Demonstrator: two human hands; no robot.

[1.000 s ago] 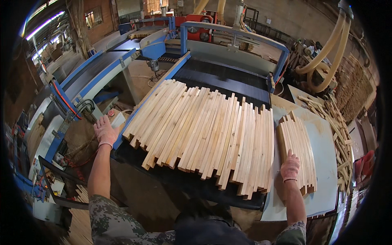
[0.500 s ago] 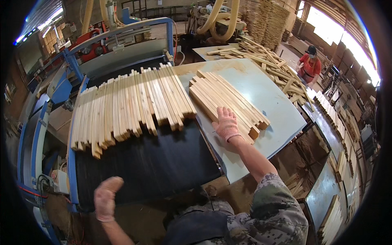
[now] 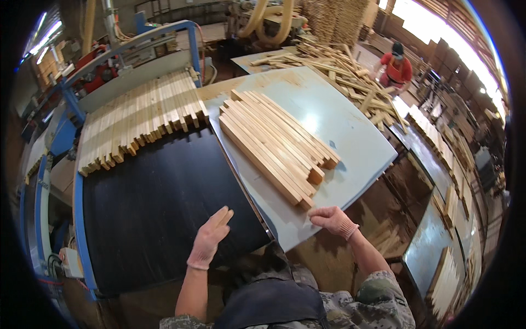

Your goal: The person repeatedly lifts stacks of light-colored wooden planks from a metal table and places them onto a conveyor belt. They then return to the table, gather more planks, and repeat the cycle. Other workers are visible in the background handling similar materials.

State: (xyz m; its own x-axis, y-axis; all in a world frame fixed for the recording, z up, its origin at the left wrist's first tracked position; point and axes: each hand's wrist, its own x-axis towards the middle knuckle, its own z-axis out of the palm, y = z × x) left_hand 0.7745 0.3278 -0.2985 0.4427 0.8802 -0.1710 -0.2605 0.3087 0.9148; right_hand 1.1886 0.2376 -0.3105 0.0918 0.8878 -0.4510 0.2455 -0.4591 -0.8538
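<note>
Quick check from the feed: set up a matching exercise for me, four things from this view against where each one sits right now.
Things:
1. left hand
2. right hand
3. stack of wooden slats
4. row of wooden slats

Places:
A. far end of the black conveyor belt, under the blue frame
B. on the grey table, lying diagonally
C. flat over the near part of the black belt
D. at the near edge of the grey table, by the near end of the stack

Pairs: 1-C, 2-D, 3-B, 4-A
</note>
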